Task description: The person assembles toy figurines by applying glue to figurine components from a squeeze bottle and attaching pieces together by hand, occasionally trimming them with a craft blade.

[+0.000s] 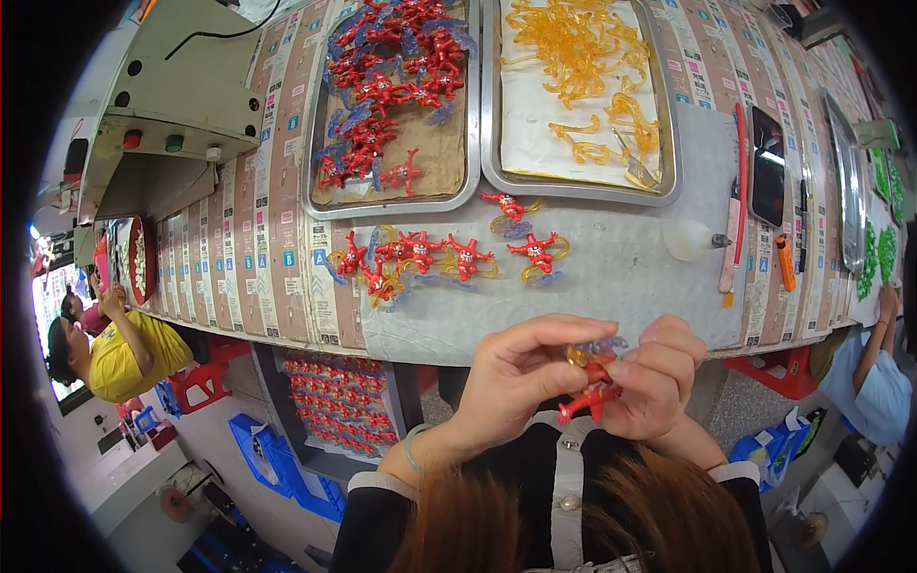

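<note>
Close to my body, just off the table's near edge, my left hand point(521, 377) and my right hand point(659, 377) both grip one small red plastic figure point(594, 393) with translucent blue and yellow parts. Fingers hide much of it. Similar red figures point(418, 250) lie in a loose row on the grey mat beyond. A metal tray point(420, 204) holds a heap of red figures with blue parts on brown paper. Beside it, another metal tray point(583, 189) carries curly translucent yellow pieces point(573, 48) on white paper, with tweezers point(632, 162) among them.
Right of the trays are a white squeeze bottle point(693, 239), a red rod point(741, 191), a dark phone point(767, 162) and an orange-handled cutter point(786, 263). A grey machine point(172, 105) stands at left. Below the table edge sits a tray of finished-looking red figures point(339, 401). People sit at both sides.
</note>
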A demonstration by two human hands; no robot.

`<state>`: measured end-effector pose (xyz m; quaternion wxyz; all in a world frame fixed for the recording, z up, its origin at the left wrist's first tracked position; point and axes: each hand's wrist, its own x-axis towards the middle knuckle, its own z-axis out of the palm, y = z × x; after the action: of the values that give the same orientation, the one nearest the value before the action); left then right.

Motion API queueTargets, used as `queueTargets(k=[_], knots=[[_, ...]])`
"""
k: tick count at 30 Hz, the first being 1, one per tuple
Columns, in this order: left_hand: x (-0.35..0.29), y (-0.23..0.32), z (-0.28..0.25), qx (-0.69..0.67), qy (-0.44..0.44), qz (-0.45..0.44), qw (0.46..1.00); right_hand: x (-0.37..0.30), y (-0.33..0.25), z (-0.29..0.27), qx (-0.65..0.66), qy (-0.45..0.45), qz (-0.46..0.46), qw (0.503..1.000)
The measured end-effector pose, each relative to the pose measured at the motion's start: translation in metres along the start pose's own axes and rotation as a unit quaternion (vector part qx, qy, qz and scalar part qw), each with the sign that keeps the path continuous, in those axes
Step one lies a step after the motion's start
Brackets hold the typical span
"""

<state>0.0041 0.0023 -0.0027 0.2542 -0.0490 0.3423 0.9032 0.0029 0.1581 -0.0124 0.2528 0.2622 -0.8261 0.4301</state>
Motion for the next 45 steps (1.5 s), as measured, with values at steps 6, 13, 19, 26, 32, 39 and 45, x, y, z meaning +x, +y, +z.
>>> queueTargets(k=[6,13,19,26,32,39,45], knots=[[0.014,0.012,-0.008,0.182,0.037,0.008,0.983,0.005,0.014,-0.001,0.187,-0.051,0.249,0.949],[0.017,-0.001,-0.011,0.318,0.056,0.122,0.939,0.014,0.007,-0.003,0.467,-0.016,0.461,0.754],[0.017,-0.005,-0.005,0.044,0.088,-0.009,0.995,0.009,0.006,-0.006,0.444,0.028,0.459,0.769],[0.011,-0.002,0.0,0.081,0.082,-0.041,0.993,0.008,0.006,-0.012,0.339,-0.009,0.398,0.853],[0.015,-0.001,0.002,0.123,0.079,-0.054,0.988,0.004,0.009,-0.011,0.358,-0.002,0.421,0.833],[0.019,-0.002,0.003,-0.025,0.122,-0.019,0.992,-0.013,0.056,-0.01,0.069,0.3,0.217,0.926],[0.019,0.0,0.007,-0.082,0.12,-0.032,0.989,-0.031,0.096,-0.027,-0.016,0.04,0.44,0.897]])
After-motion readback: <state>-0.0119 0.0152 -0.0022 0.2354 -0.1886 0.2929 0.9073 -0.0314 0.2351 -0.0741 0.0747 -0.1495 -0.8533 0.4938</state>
